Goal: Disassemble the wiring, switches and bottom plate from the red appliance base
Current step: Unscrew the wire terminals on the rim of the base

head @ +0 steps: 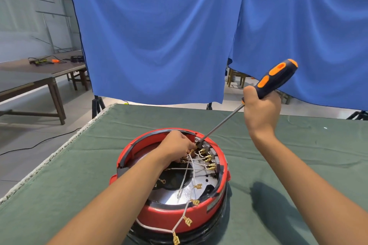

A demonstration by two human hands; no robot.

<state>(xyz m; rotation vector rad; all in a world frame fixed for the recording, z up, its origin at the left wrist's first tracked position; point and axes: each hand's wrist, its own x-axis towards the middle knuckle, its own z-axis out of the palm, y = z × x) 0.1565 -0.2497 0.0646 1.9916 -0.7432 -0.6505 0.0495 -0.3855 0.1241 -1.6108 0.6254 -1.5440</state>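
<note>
the red appliance base [179, 215] sits upturned on the desk [278, 145]. right hand [260, 109] grips the screwdriver [276, 79], tip at the switches [207, 155]; left hand [177, 145] pinches the wires [189, 167]. a slip could jab those fingers or bend terminals.

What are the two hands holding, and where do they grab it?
The right hand grips the screwdriver low on its handle. The left hand pinches the white wires near the connectors inside the red base.

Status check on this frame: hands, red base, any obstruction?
Right hand grips screwdriver, tip at switch block. Left hand holds wires aside inside red base. Loose connector leads drape over rim.
</note>
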